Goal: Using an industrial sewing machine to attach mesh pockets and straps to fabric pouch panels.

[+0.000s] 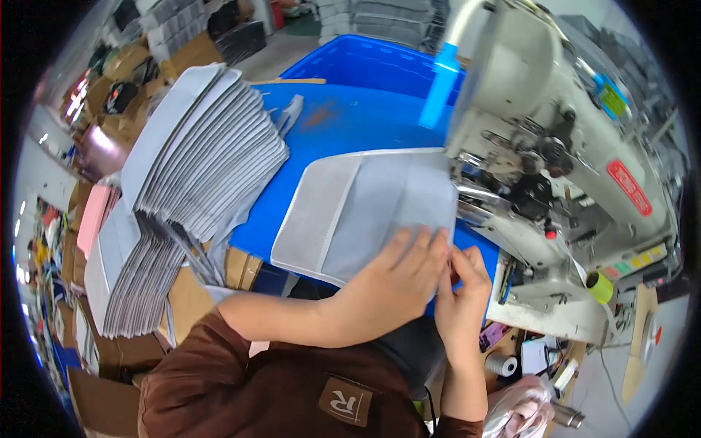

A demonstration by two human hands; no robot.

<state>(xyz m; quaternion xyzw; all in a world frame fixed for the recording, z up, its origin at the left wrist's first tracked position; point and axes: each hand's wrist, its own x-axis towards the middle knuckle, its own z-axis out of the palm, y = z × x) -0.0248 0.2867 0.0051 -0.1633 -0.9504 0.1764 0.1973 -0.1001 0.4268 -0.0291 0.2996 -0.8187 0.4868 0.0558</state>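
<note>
A grey-blue fabric piece (380,190) with a pale panel along its left side lies on the blue table top (328,124), its right edge at the metal parts of the sewing machine (548,146). My left hand (391,285) lies across the piece's lower right part, fingers extended to that edge. Just right of it, my right hand (464,296) has thumb and bent fingers closed on the lower right edge of the piece, partly hidden by my left fingertips.
Two tall fanned stacks of grey pieces (204,146) fill the left side. A blue plastic bin (365,62) stands behind the table. A white thread cone (502,365) sits low on the right, below the machine. Cardboard boxes (120,62) are piled at back left.
</note>
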